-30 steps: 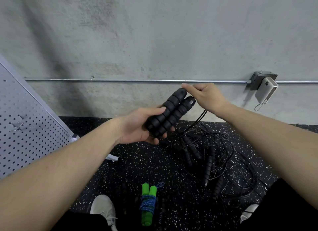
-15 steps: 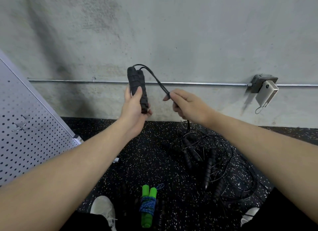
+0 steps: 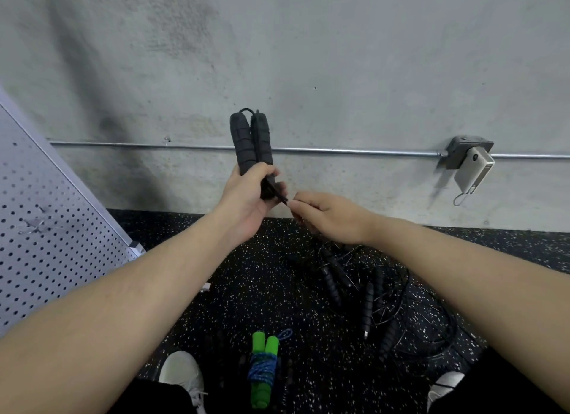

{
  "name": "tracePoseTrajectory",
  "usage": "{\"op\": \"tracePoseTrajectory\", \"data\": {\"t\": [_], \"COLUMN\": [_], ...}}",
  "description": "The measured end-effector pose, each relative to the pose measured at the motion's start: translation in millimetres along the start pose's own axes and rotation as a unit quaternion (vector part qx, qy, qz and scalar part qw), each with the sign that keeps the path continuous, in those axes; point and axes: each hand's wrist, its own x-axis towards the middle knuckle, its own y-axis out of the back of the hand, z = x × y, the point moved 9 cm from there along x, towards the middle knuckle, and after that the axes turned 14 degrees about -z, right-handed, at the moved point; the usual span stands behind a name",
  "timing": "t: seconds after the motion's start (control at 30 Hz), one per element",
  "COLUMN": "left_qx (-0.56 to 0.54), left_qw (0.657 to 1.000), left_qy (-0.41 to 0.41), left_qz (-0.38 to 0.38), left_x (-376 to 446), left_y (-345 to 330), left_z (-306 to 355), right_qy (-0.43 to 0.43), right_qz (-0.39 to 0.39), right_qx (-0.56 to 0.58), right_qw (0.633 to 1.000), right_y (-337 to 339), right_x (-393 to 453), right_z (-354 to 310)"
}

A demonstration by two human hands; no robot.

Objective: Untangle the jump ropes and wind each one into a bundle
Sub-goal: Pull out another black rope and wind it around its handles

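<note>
Black handles (image 3: 251, 142), two side by side and upright, stand in the left hand (image 3: 246, 197), whose fingers curl round their lower ends; those ends are covered by the hand. A cord (image 3: 279, 194) loops over the handle tops and comes out below the left fingers, where the right hand (image 3: 324, 216) pinches it. How the right fingers lie under the cord is hard to make out, since the back of the hand faces the camera. The cord below that hand is hidden, so its link to the pile (image 3: 364, 293) on the floor (image 3: 234, 293) cannot be traced. That pile, near the right forearm, is a tangle of black handles and thin cords; dark on dark speckled floor, their number cannot be told. A green bundle (image 3: 262, 370), wound with blue cord, lies between two white shoes (image 3: 185, 373), both cut off by dark clothing. At left stands a perforated panel (image 3: 46, 234), cropped by the frame edge.
</note>
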Motion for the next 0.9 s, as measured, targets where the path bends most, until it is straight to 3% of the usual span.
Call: {"op": "tracePoseTrajectory", "data": {"t": [0.2,0.3,0.43,0.67,0.9], "left_qx": [0.096,0.099,0.208,0.171,0.273], "left_qw": [0.989,0.985,0.959,0.963,0.873], "left_qy": [0.088,0.092,0.107,0.127,0.260], "left_qz": [-0.070,-0.108,-0.160,-0.163,-0.310], "left_x": [-7,-12,-17,-19,-42], "left_y": [12,5,-2,-8,-25], "left_z": [15,21,19,15,-18], "right_qy": [-0.028,-0.059,-0.100,-0.109,-0.173], "right_qz": [-0.067,-0.036,-0.018,-0.010,0.038], "right_qx": [0.026,-0.039,-0.061,-0.014,0.000], "right_qw": [0.997,0.997,0.993,0.994,0.984], "right_y": [9,22,30,36,51], "right_x": [-14,-18,-23,-26,-32], "right_z": [33,52,69,76,85]}}
